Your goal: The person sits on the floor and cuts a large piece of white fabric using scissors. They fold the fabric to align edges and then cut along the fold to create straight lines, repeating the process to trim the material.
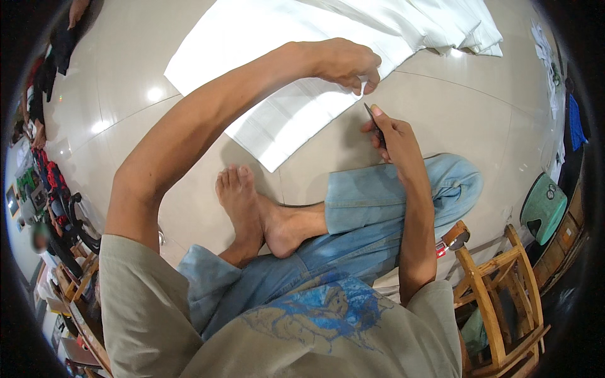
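White cloth (277,116), which looks like a garment with stitched seams, lies spread on the floor in front of me. My left hand (348,63) reaches across it and pinches a bit of its near edge between thumb and finger, lifting it slightly. A small dark pointed tool that looks like thread snips (376,129) is gripped in my right hand (398,143). Its tip points up toward the pinched edge, a short gap away from it. My right fingers partly hide the tool, so I cannot tell if its blades are apart.
I sit on the tiled floor (466,120) with my legs folded and bare feet (238,201) near the cloth. To my right stand a wooden stool (469,271) and a green plastic thing (545,208). Other people and clutter line the far left.
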`<state>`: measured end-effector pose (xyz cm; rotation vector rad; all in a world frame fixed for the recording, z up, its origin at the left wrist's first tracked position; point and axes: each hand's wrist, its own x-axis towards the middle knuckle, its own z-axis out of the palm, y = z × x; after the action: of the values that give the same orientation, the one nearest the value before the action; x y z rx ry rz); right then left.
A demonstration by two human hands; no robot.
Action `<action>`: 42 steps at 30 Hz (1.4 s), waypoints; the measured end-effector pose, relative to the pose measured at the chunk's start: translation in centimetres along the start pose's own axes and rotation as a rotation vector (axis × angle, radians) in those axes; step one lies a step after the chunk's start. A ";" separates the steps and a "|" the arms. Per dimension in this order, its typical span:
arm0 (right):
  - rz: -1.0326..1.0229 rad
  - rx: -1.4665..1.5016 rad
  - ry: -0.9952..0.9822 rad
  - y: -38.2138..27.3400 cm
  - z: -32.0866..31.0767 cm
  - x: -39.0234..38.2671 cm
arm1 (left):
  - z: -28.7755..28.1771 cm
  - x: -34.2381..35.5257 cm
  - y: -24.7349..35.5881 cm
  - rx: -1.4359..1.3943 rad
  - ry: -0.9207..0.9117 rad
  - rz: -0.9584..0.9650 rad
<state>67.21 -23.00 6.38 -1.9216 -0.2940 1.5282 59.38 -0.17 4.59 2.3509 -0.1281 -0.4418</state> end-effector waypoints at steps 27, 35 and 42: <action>-0.112 -0.118 0.034 -0.2 0.5 1.4 | 1.3 -0.3 -1.1 -0.021 0.193 0.038; 0.032 -0.074 0.040 0.3 0.1 -1.3 | 0.3 -1.8 0.7 -0.073 0.109 0.033; 0.071 0.059 -0.109 1.5 2.3 -3.2 | 1.0 -2.9 2.3 0.056 -0.081 0.090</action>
<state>63.78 -25.13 7.73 -1.8235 -0.2275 1.6733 56.39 -1.81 6.29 2.3716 -0.2861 -0.4951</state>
